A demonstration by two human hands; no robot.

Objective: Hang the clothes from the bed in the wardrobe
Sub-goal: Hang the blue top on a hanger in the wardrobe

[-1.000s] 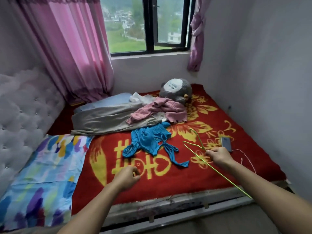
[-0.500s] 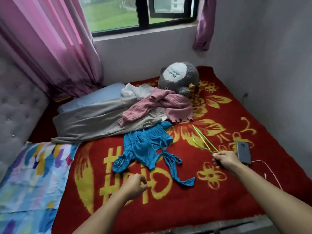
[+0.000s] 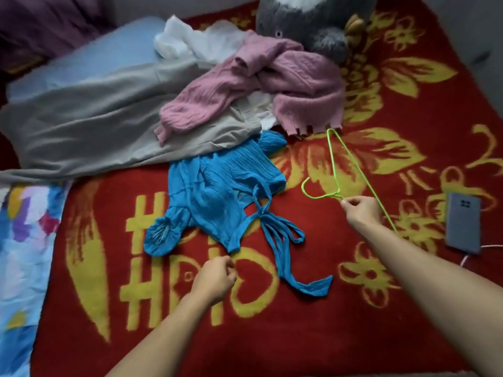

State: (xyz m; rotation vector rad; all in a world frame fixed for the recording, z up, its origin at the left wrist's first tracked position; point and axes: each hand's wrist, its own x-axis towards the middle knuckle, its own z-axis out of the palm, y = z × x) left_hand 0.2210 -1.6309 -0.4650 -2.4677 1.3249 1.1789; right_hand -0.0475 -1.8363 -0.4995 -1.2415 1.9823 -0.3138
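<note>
A crumpled blue top (image 3: 217,202) with long ties lies in the middle of the red and yellow blanket (image 3: 326,322). Behind it are a pink knit sweater (image 3: 261,85), a grey garment (image 3: 114,126) and some white cloth (image 3: 190,42). My right hand (image 3: 360,212) pinches a thin green wire hanger (image 3: 351,165) at its neck, just right of the blue top; the hanger's hook points left. Just below the blue top's hem, my left hand (image 3: 215,278) hovers with fingers curled and nothing in them.
A grey plush toy (image 3: 313,20) sits behind the sweater. A phone (image 3: 462,221) with a white cable lies on the blanket at the right. A colourful pillow (image 3: 21,262) is at the left edge, a light blue pillow (image 3: 89,63) at the back left.
I have leaned in over the bed, so everything looks closer. My right hand has brought the green hanger left toward the blue top. My left hand has moved up near the top's hem.
</note>
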